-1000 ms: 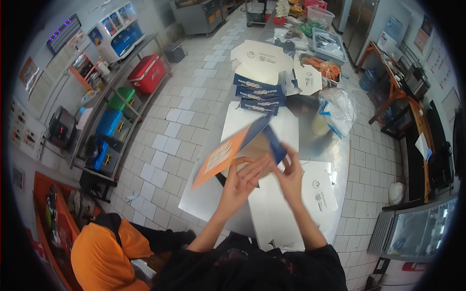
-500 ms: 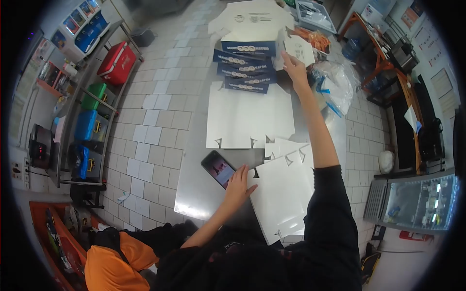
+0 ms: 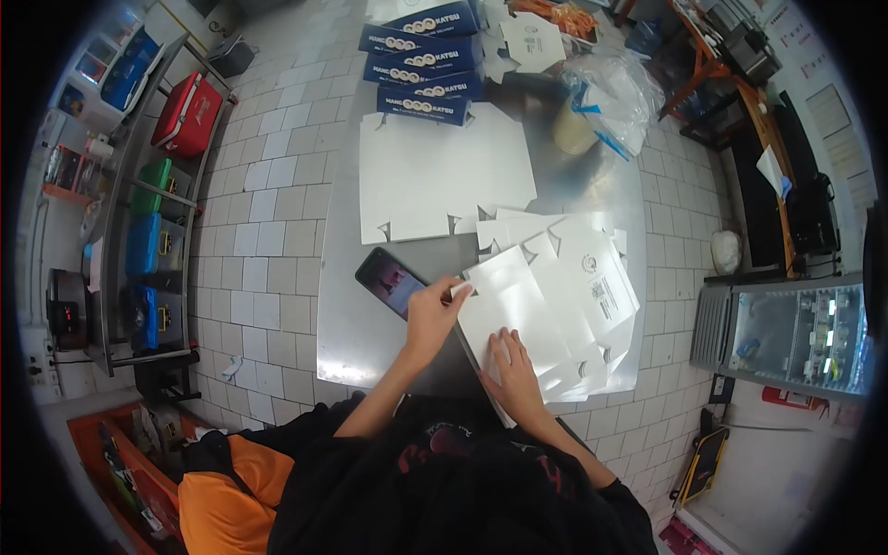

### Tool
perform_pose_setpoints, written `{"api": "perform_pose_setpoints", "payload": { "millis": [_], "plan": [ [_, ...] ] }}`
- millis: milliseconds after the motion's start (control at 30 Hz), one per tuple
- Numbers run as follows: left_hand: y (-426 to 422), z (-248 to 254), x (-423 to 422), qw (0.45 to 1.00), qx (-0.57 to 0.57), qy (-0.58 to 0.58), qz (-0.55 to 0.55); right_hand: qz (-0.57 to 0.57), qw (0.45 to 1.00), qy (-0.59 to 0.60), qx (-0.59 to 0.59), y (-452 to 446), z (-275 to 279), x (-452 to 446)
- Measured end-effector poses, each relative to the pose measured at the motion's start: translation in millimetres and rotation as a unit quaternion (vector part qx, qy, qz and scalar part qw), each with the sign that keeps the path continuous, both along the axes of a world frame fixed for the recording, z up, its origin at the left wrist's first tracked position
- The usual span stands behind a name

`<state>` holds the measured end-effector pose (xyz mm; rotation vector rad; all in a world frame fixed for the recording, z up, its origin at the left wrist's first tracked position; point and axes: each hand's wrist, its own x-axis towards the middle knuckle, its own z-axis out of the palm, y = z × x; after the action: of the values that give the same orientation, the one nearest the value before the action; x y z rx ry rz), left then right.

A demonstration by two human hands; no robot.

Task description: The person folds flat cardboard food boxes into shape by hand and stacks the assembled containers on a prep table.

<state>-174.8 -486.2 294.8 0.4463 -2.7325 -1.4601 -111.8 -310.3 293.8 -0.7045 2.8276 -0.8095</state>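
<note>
A white flat box sheet (image 3: 507,294), die-cut with notches, lies on top of several similar sheets in front of me. My left hand (image 3: 433,316) is closed in a pinch on its left corner, where a small flap bends up. On the lower left part of the same sheet rests my right hand (image 3: 511,368), fingers stretched out. Just left of my left hand lies a phone (image 3: 390,282) with its screen lit. One sheet under the pile shows black print (image 3: 601,287).
Farther up the metal table (image 3: 344,342) are a large white sheet (image 3: 444,171) and several folded blue boxes (image 3: 424,65). A clear plastic bag (image 3: 615,97) lies at the right edge, near a printed white box (image 3: 534,42) and an orange pile (image 3: 560,18). Shelving stands left.
My right hand has come back from the far boxes to the sheet. My left hand has moved up and closed on its corner. A printed sheet now shows at the pile's right.
</note>
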Motion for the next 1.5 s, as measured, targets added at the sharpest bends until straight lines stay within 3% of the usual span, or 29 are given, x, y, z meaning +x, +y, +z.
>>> {"api": "perform_pose_setpoints", "payload": {
  "millis": [33, 100, 133, 167, 200, 233, 300, 333, 367, 433, 467, 500, 533, 567, 633, 667, 700, 767, 833, 900, 967, 1067, 1133, 1167, 1233, 1267, 1300, 1367, 1500],
  "plan": [
    [-2, 1, -4, 1.000, 0.013, -0.012, 0.005, -0.004, 1.000, -0.005, -0.001, 2, 1, 5],
    [-6, 4, -10, 0.997, 0.041, -0.066, -0.014, -0.077, 0.985, -0.106, -0.115, 8, 2, 11],
    [-8, 0, -13, 0.960, 0.275, -0.059, -0.004, -0.090, 0.982, -0.096, -0.138, 15, 6, 9],
    [-8, -1, -13, 0.868, 0.493, -0.051, 0.008, -0.101, 0.978, -0.084, -0.159, 25, 15, 3],
    [-8, 0, -9, 0.852, 0.519, -0.061, -0.047, -0.179, 0.946, -0.218, -0.162, 32, 40, -8],
    [-2, 0, -2, 0.852, 0.518, -0.061, -0.051, -0.192, 0.951, -0.163, -0.178, 40, 51, -13],
    [14, -2, 19, 0.895, 0.423, -0.077, -0.118, -0.216, 0.919, -0.229, -0.236, 48, 85, -18],
    [17, -1, 28, 0.810, 0.556, -0.127, -0.133, -0.166, 0.940, -0.208, -0.214, 49, 93, -13],
    [19, -5, 34, 0.812, 0.556, -0.125, -0.131, -0.112, 0.957, -0.187, -0.189, 50, 98, -5],
    [19, -18, 41, 0.644, 0.753, -0.135, -0.031, -0.027, 0.959, -0.170, -0.227, 50, 97, 7],
    [16, -22, 43, 0.648, 0.751, -0.124, -0.023, 0.024, 0.971, -0.160, -0.178, 54, 88, 12],
    [13, -20, 40, 0.698, 0.702, -0.141, -0.004, 0.075, 0.978, -0.149, -0.128, 59, 83, 12],
    [10, -19, 36, 0.743, 0.650, -0.157, 0.016, 0.071, 0.963, -0.246, -0.086, 66, 87, 6],
    [8, -19, 32, 0.784, 0.595, -0.174, 0.034, 0.084, 0.963, -0.242, -0.085, 76, 82, 0],
    [-9, -30, 31, 0.793, 0.600, -0.101, 0.010, 0.150, 0.940, -0.307, 0.008, 99, 56, -7],
    [-21, -27, 23, 0.846, 0.524, -0.076, 0.058, 0.237, 0.926, -0.281, 0.083, 113, 39, -14],
    [-36, -24, 12, 0.889, 0.443, -0.050, 0.106, 0.239, 0.896, -0.365, 0.081, 107, 55, -39],
    [-88, -25, -33, 0.952, 0.295, 0.002, 0.087, 0.212, 0.934, -0.286, -0.021, 92, 65, -88],
    [-123, 8, -94, 0.931, 0.326, 0.133, 0.100, 0.091, 0.972, -0.209, -0.050, 56, 86, -152],
    [-168, 15, -168, 0.928, 0.330, 0.149, 0.085, 0.029, 0.983, -0.053, -0.172, 9, 84, -225],
    [-195, 23, -234, 0.937, 0.323, 0.103, 0.088, -0.071, 0.925, -0.180, -0.327, -38, 65, -306],
    [-206, 13, -297, 0.925, 0.359, 0.002, 0.122, -0.187, 0.885, -0.249, -0.345, -94, 31, -391],
    [-204, 6, -324, 0.903, 0.400, -0.054, 0.147, -0.265, 0.764, -0.358, -0.468, -121, 20, -417],
    [-200, -1, -327, 0.909, 0.390, -0.041, 0.140, -0.270, 0.762, -0.357, -0.469, -129, 12, -421],
    [-192, -15, -323, 0.913, 0.382, -0.030, 0.137, -0.123, 0.797, -0.305, -0.507, -144, -5, -423],
    [-182, -25, -317, 0.920, 0.365, 0.038, 0.140, -0.115, 0.837, -0.243, -0.477, -144, -23, -429],
    [-172, -33, -309, 0.921, 0.346, 0.105, 0.142, -0.116, 0.836, -0.247, -0.476, -143, -37, -430],
    [-154, -42, -292, 0.917, 0.353, 0.134, 0.131, -0.117, 0.853, -0.159, -0.483, -139, -60, -421],
    [-143, -81, -289, 0.896, 0.379, 0.193, 0.130, -0.096, 0.842, -0.105, -0.520, -129, -83, -421]
  ]
}}
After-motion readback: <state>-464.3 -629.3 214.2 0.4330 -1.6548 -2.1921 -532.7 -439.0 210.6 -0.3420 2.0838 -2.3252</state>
